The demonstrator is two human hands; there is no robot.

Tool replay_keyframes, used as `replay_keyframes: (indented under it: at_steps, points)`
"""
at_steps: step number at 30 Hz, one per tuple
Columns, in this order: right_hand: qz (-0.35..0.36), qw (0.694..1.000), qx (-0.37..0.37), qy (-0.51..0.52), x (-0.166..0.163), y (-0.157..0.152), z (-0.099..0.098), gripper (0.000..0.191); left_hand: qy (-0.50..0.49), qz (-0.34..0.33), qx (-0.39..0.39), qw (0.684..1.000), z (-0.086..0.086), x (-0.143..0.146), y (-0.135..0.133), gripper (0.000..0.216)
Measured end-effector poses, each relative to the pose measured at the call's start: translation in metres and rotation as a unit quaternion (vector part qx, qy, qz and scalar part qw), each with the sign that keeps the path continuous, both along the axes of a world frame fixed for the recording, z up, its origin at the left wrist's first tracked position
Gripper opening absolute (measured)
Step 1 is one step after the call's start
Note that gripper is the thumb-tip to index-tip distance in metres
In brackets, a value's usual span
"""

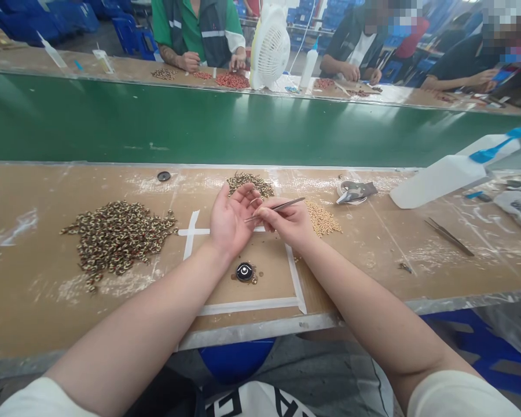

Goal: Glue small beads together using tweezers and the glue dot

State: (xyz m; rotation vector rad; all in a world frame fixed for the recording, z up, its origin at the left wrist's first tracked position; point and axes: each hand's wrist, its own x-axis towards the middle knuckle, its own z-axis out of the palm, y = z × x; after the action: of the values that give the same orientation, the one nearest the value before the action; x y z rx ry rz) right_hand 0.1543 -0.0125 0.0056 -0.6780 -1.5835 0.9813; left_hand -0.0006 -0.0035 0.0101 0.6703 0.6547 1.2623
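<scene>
Palm up, my left hand is open with its fingers loosely curled, above the taped area of the table. Whether a small piece lies in it I cannot make out. My right hand is closed around metal tweezers, whose tips point at the left palm. Below the hands sits a small round black dish with dark liquid-like shine. Behind them is a pile of small dark-and-cream pieces. Right of my right hand lies a pile of small tan pieces.
A large pile of dark-and-cream pieces spreads at left. Right are a second pair of tweezers, a white bottle with blue nozzle, and a camouflage-patterned item. A green divider separates co-workers and a white fan.
</scene>
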Motion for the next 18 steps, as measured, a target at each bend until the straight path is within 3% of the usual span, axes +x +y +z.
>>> replay_keyframes:
  at_steps: [5, 10, 18]
  points:
    - [-0.121, 0.992, -0.002, 0.027, 0.011, 0.006, 0.003, 0.03, 0.076, -0.039, 0.034, 0.996, -0.004, 0.009, -0.003, 0.042]
    - [-0.136, 0.99, 0.012, 0.014, 0.015, 0.011, 0.002, 0.034, 0.175, -0.04, 0.093, 0.979, -0.006, 0.007, -0.007, 0.037]
    - [-0.16, 0.98, -0.037, 0.114, 0.015, 0.015, 0.006, 0.047, 0.033, -0.074, 0.014, 0.997, 0.005, 0.003, -0.005, 0.047]
